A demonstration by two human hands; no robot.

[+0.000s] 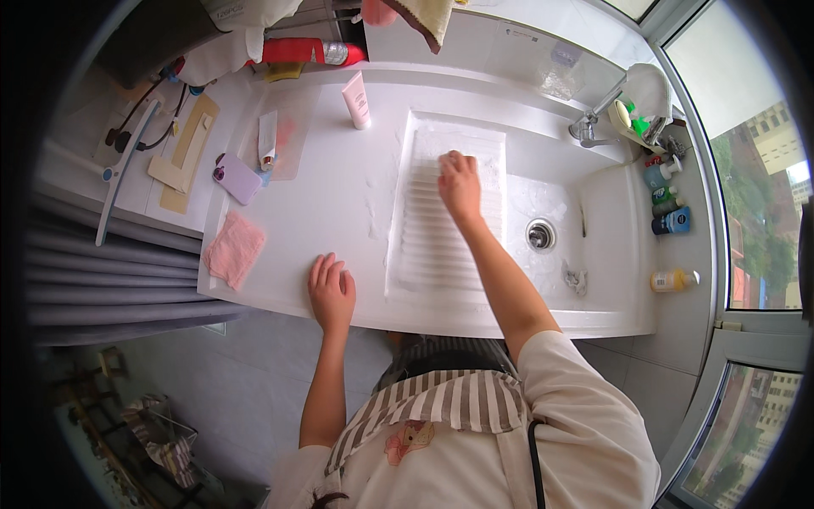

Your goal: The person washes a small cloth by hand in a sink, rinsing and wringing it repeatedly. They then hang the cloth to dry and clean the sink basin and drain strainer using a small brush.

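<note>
My right hand [460,184] is over the upper part of a white ribbed washboard [439,254] built into the counter beside the sink. Its fingers are curled and blurred, and whether something is under them cannot be made out. Suds and wet patches show around the board's top. Palm down, my left hand [332,289] rests on the white countertop [337,210] near the front edge, fingers slightly apart and nothing in it. A pink cloth [235,250] lies at the counter's left corner. At the back stands a pink squeeze tube [357,102].
Right of the board is the sink basin [547,184] with a drain [540,235] and a crumpled scrap [575,280]. A chrome faucet [588,130] stands behind it. Several bottles, including a yellow pump bottle [673,280], line the right ledge. A purple phone [238,179] lies at left.
</note>
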